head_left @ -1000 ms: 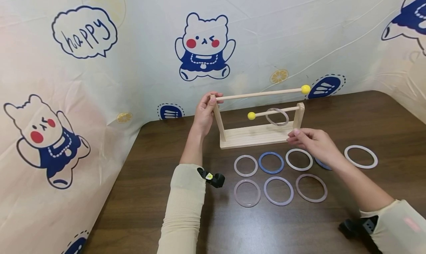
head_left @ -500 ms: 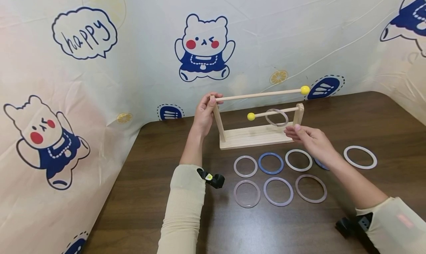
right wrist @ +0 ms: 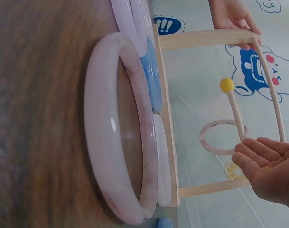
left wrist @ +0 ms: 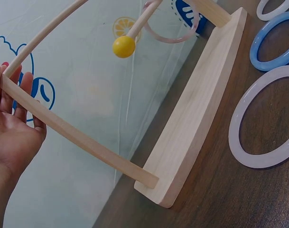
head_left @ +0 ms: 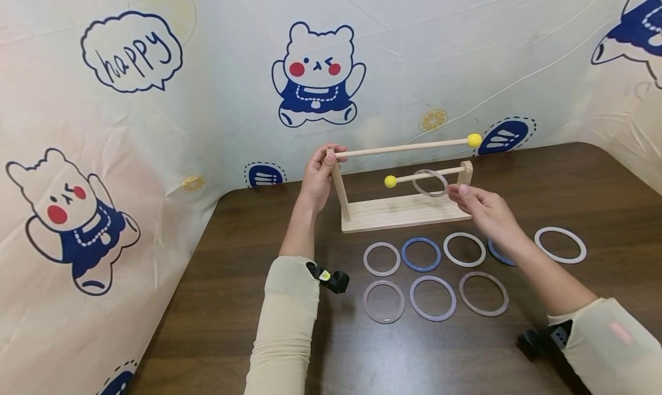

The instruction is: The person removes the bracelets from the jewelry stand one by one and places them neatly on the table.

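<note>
A wooden display stand (head_left: 403,213) has a post at each end, each carrying a rod tipped with a yellow ball. My left hand (head_left: 316,179) grips the top of the left post, thumb in front and fingers behind, as the left wrist view (left wrist: 16,123) also shows. From the shorter, lower rod (head_left: 414,177) hangs a pale pinkish bangle (head_left: 429,195). Beside it, in front of the right post, is my right hand (head_left: 488,208), fingers extended and fingertips right at the bangle's edge. In the right wrist view the palm (right wrist: 272,175) is turned up. The upper rod (head_left: 398,148) bears no bangle.
Two rows of bangles lie on the brown table (head_left: 233,326) before the stand, among them a blue bangle (head_left: 421,269), a lavender bangle (head_left: 434,319) and a white bangle (head_left: 464,265). Another white bangle (head_left: 561,261) lies farther right. A printed cloth (head_left: 222,96) hangs behind.
My right hand has risen from the right end of the stand's base to the hanging bangle's edge. The left hand, stand and bangles keep their places.
</note>
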Tool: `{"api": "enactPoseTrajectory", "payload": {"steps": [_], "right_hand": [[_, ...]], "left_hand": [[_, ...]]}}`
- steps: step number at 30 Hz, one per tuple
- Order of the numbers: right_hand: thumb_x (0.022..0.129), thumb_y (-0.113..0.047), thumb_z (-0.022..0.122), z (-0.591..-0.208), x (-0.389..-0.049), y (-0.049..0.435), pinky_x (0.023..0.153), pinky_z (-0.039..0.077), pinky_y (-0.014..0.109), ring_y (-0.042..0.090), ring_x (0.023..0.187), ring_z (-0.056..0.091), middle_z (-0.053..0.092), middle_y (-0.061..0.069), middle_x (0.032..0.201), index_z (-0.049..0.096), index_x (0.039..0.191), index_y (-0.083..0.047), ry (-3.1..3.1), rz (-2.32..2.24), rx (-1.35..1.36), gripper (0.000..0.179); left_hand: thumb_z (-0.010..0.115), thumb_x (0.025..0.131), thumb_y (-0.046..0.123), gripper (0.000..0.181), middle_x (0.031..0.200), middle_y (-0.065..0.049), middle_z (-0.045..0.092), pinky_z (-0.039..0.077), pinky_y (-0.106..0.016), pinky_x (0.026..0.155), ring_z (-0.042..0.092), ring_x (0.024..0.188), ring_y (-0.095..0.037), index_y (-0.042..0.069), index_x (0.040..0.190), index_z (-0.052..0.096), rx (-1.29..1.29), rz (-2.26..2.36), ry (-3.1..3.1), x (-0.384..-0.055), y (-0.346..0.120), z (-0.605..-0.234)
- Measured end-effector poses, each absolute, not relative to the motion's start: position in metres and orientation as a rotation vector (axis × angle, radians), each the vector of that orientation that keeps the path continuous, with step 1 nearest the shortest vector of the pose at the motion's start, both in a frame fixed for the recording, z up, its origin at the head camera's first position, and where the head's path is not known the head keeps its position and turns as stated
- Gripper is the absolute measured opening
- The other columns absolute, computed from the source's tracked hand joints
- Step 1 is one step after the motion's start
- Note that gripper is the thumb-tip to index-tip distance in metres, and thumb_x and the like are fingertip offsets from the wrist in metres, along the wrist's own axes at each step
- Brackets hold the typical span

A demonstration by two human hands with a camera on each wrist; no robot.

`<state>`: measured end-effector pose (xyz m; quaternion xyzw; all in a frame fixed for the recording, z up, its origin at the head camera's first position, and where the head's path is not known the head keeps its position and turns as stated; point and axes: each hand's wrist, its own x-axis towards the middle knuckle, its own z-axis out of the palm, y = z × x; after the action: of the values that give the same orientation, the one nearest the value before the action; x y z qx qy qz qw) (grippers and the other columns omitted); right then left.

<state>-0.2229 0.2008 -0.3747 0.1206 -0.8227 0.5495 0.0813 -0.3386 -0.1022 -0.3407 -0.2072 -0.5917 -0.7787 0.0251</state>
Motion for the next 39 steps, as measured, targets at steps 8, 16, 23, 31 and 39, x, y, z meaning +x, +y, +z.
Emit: {"api": "enactPoseTrajectory", "payload": {"steps": [8, 16, 23, 31, 39], "right_hand": [[0.102, -0.031, 0.03, -0.377, -0.23, 0.202, 0.088, 0.04, 0.019, 0.034, 0.12, 0.044, 0.048, 0.027, 0.128, 0.044, 0.129, 0.011, -2.392, 1.638, 0.289, 0.051], [0.101, -0.029, 0.036, -0.378, -0.239, 0.2, 0.084, 0.041, 0.015, 0.034, 0.119, 0.046, 0.051, 0.026, 0.125, 0.048, 0.126, 0.011, -2.339, 1.627, 0.231, 0.048], [0.099, -0.037, 0.039, -0.378, -0.249, 0.199, 0.087, 0.043, 0.023, 0.024, 0.112, 0.053, 0.055, 0.023, 0.121, 0.053, 0.122, 0.008, -2.391, 1.578, 0.155, 0.052], [0.095, -0.035, 0.052, -0.381, -0.258, 0.2, 0.078, 0.041, 0.028, 0.032, 0.106, 0.054, 0.06, 0.02, 0.116, 0.057, 0.123, 0.0, -2.506, 1.39, 0.111, 0.045], [0.09, -0.018, 0.063, -0.382, -0.265, 0.193, 0.067, 0.039, 0.008, 0.032, 0.1, 0.06, 0.063, 0.02, 0.108, 0.062, 0.113, 0.004, -2.446, 1.361, 0.113, 0.032]], "left_hand": [[0.045, 0.098, 0.015, 0.014, 0.103, 0.004, 0.063, 0.034, -0.03, 0.09, 0.057, 0.095, -0.015, 0.017, 0.103, 0.058, -0.636, -2.412, -1.829, -0.338, -0.102, -0.34], [0.044, 0.098, 0.013, 0.016, 0.102, 0.005, 0.063, 0.034, -0.031, 0.09, 0.057, 0.094, -0.014, 0.018, 0.102, 0.058, -0.645, -2.409, -1.824, -0.339, -0.103, -0.341], [0.043, 0.099, 0.011, 0.016, 0.102, 0.004, 0.064, 0.035, -0.028, 0.088, 0.057, 0.093, -0.014, 0.011, 0.105, 0.057, -0.64, -2.42, -1.811, -0.34, -0.102, -0.342], [0.044, 0.098, 0.014, 0.014, 0.102, 0.004, 0.063, 0.033, -0.033, 0.092, 0.057, 0.094, -0.015, 0.015, 0.104, 0.057, -0.625, -2.419, -1.828, -0.339, -0.102, -0.341], [0.043, 0.098, 0.013, 0.015, 0.102, 0.005, 0.063, 0.035, -0.029, 0.089, 0.057, 0.093, -0.014, 0.017, 0.104, 0.057, -0.621, -2.414, -1.831, -0.339, -0.102, -0.34]]}}
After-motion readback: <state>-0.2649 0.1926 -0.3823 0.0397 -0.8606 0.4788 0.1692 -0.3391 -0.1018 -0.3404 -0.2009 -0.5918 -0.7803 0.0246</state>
